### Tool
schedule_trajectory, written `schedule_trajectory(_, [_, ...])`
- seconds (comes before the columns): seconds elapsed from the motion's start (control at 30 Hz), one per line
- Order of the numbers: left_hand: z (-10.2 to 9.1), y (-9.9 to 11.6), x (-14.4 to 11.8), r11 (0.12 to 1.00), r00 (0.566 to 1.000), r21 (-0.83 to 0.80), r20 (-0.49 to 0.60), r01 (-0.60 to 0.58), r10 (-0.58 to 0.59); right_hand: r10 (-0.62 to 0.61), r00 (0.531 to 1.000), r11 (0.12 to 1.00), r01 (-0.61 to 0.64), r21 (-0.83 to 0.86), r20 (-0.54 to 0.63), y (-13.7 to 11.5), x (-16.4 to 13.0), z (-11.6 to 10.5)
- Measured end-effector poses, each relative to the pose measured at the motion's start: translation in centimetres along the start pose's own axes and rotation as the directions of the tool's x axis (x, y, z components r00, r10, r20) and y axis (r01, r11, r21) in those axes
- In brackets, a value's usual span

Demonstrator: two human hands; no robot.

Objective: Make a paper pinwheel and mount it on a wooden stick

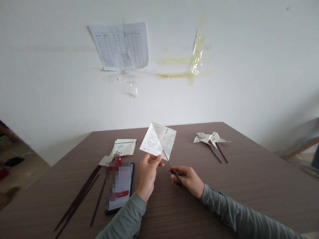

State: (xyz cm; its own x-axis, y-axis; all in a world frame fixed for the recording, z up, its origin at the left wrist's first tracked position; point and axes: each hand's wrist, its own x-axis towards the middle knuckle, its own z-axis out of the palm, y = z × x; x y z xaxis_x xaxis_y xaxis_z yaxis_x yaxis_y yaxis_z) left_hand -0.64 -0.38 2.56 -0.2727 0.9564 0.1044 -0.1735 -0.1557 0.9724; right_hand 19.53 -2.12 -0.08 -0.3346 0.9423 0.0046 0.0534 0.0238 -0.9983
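My left hand (149,172) pinches the lower edge of a square sheet of printed paper (154,139), which is held up above the table. A diagonal crease crosses the sheet. My right hand (188,179) grips black-handled scissors (176,177), their blades reaching up to the sheet's lower corner. Whether the blades are apart or together there is too small to tell. Two paper pinwheels (211,138) on dark sticks lie to the right. Left of my hands are a stack of paper squares (126,146) and several dark sticks (79,199).
A phone (122,189) lies left of my left wrist, its screen partly blurred. Behind it sits a small red box (116,163) with a white flap. The brown table (244,186) meets a white wall bearing a taped printed sheet (122,46) and yellowed tape (196,56).
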Motion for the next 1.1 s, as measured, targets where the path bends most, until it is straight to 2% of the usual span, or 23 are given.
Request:
schedule_trajectory(0.9, [0.23,0.31,-0.14,1.000,1.000,0.005,0.004,0.027,-0.027,-0.022,1.000,1.000,0.022,-0.010,-0.009,0.06,-0.03,-0.25])
schedule_trajectory(1.1, [0.15,0.23,-0.15,0.999,0.999,0.012,0.002,0.039,-0.039,-0.048,0.999,0.999,0.048,-0.002,-0.006,0.76,0.35,-0.22])
